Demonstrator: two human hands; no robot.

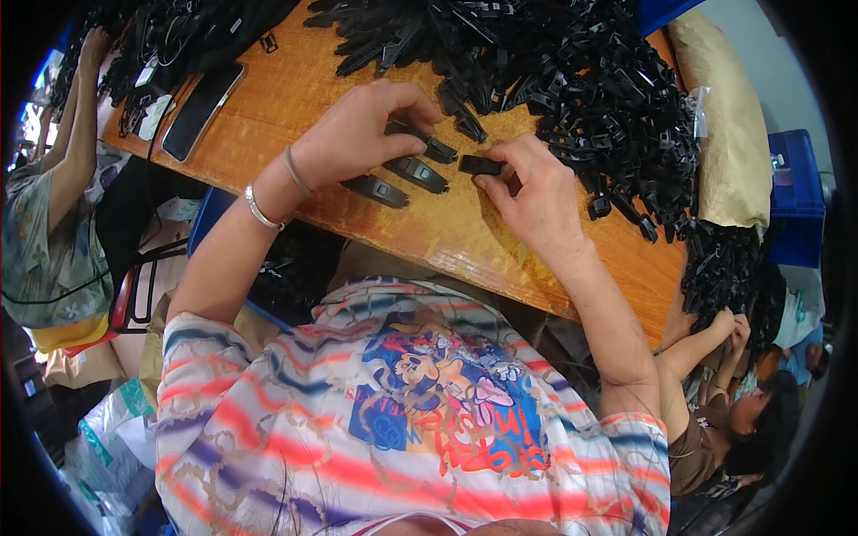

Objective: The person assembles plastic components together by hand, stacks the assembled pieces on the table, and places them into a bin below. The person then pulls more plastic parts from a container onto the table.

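From the head view, the left hand [362,134] is curled over the wooden table [420,228], its fingertips pinched on a small black plastic clip [427,146] that lies just in front of them. The wrist carries two thin metal bangles [268,198]. The right hand [534,201] sits just to the right, thumb and forefinger pinching a short black plastic piece [481,165] by its end; that piece is held close to the first clip, and I cannot tell whether the two touch.

Two more finished-looking black clips lie flat on the table below the left hand: one [416,173] right under the fingers, the other [375,190] a little lower and to the left, the two nearly parallel and apart from each other.

Beyond the hands, a large heap of black plastic parts [572,80] covers the far right of the table and spills over its right edge beside a tan sack [728,134]. A dark phone [202,109] lies on the far left of the table, near a smaller pile of black parts [170,40]. A blue crate [794,196] stands past the sack.

Another person's arm [76,134] reaches up at the left edge, and a second person [733,420] sits low at the right, hands raised toward the hanging parts.
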